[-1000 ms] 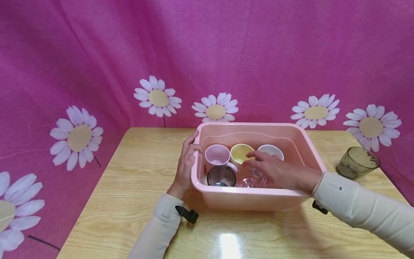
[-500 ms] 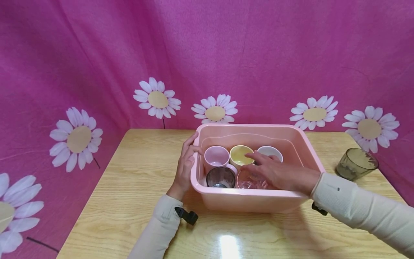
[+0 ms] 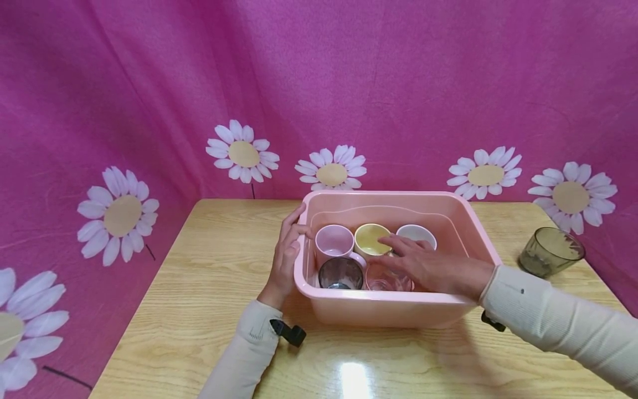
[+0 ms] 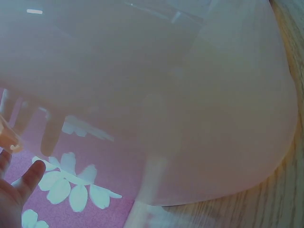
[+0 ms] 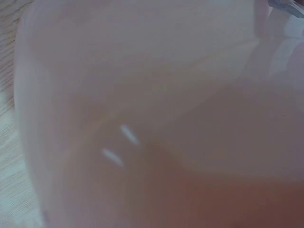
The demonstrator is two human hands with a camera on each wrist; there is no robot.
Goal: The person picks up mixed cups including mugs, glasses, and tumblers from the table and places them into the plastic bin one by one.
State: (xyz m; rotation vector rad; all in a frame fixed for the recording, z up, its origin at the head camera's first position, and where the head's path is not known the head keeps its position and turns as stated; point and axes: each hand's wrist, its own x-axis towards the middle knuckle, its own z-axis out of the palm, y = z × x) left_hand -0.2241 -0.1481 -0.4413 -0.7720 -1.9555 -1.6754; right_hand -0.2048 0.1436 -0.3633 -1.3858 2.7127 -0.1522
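Note:
In the head view, a pink plastic basin [image 3: 389, 296] stands on the table. My left hand [image 3: 284, 263] grips its left rim, some fingers hooked over the edge. Inside, my right hand [image 3: 431, 267] reaches down over a clear glass [image 3: 382, 281] and holds it near the rim; the thumb is hidden. Left of that glass sits a dark grey glass [image 3: 341, 273]. Behind them stand a lilac mug [image 3: 334, 242], a yellow mug [image 3: 369, 239] and a white cup [image 3: 411, 231], partly covered by my right hand. Basin wall [image 5: 142, 85] fills most of the right wrist view.
An olive-tinted glass [image 3: 550, 252] stands on the wooden table [image 3: 199, 288], right of the basin. Behind the table hangs a magenta cloth [image 3: 399, 94] with white daisies. The left wrist view mostly shows the basin's outer wall [image 4: 190, 104].
The clear glass has sunk slightly and settled beside the dark grey glass, with my right hand lowering a little. My left hand stays on the rim.

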